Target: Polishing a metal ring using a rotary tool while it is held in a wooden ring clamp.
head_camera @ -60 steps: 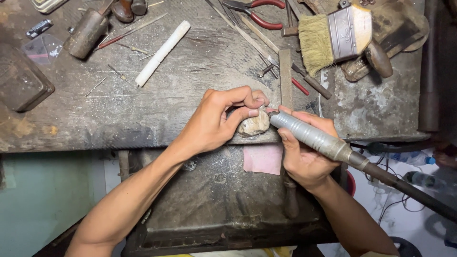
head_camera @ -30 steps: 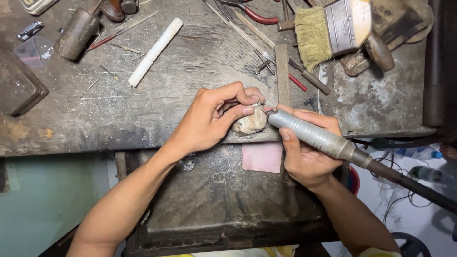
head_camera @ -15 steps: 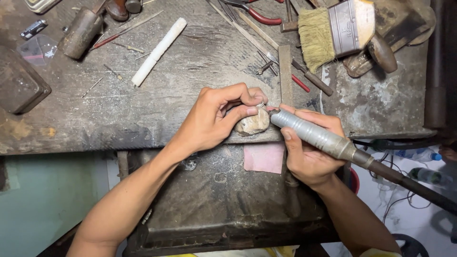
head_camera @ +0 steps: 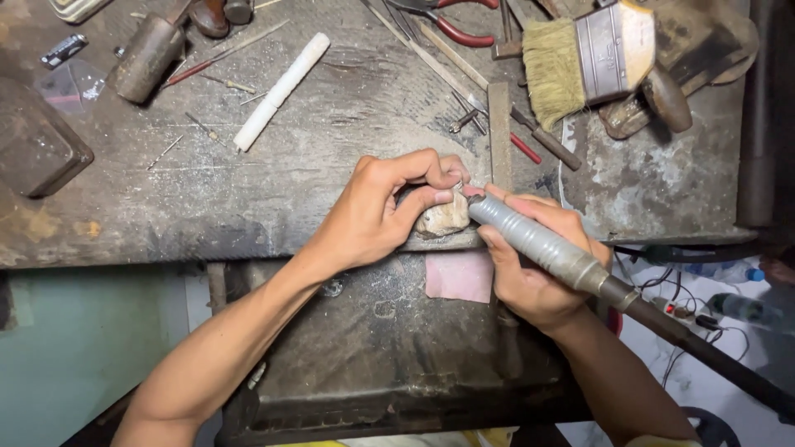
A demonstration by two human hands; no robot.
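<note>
Worn bench (head_camera: 248, 190), centre of frame. Left hand (head_camera: 377, 211) pinches a small pale stone (head_camera: 443, 219) at the bench's near edge, thumb and forefinger closed on it from the left and above. The stone sits pressed against the wood, just above a pink patch (head_camera: 460, 276) on the tray (head_camera: 364, 364) below.

Right hand (head_camera: 538, 265) is wrapped shut around a grey handpiece (head_camera: 538, 244), pen-style. Handpiece's long axis runs from lower right up to centre left; its dark hose (head_camera: 704, 352) trails off toward the lower right corner. The tip meets the stone's right side, or is so close I cannot tell a gap. The bit itself is hidden between the thumbs.

Key relation: stone lies directly left of the tool tip, between the two hands, with the left hand's fingers touching it and the right hand's fingers only just beside it. The two thumbs nearly touch over the stone.

Elsewhere on the bench: a white rod (head_camera: 280, 91) lying diagonally, upper left of centre; a brush (head_camera: 588, 62) with pale bristles, upper right; red-handled pliers (head_camera: 451, 25) at top edge; a flat file (head_camera: 499, 132) pointing down toward the hands; a dark block (head_camera: 37, 149) at far left. All well apart from the work.
</note>
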